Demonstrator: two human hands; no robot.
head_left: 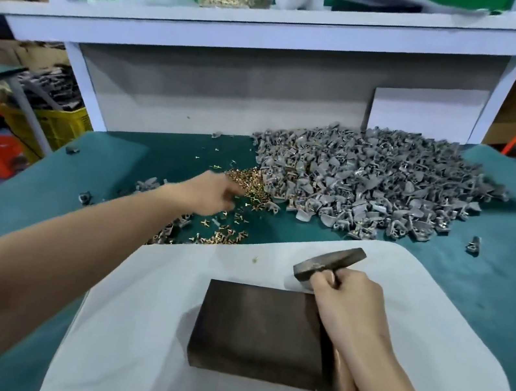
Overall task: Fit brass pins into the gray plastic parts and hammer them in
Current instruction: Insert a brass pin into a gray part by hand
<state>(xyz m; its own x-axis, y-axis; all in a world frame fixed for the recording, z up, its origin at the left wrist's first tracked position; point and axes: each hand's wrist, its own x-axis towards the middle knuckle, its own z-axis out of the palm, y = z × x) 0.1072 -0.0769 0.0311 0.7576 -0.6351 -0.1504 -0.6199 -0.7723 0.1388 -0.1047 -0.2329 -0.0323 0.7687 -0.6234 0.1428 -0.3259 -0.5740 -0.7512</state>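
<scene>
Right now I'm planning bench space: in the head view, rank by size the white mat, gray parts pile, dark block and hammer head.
Largest first:
white mat
gray parts pile
dark block
hammer head
Mat sits nearer, so its lead over the pile is unsure.

The green table bears a white mat, gray plastic parts and brass pins.

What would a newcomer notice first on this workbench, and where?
First the big heap of gray plastic parts at the far right of the green table, with a small glittering pile of brass pins at its left edge, where the left hand reaches. Nearer, a dark block lies on a white pad, and the right hand grips a hammer beside it.
</scene>
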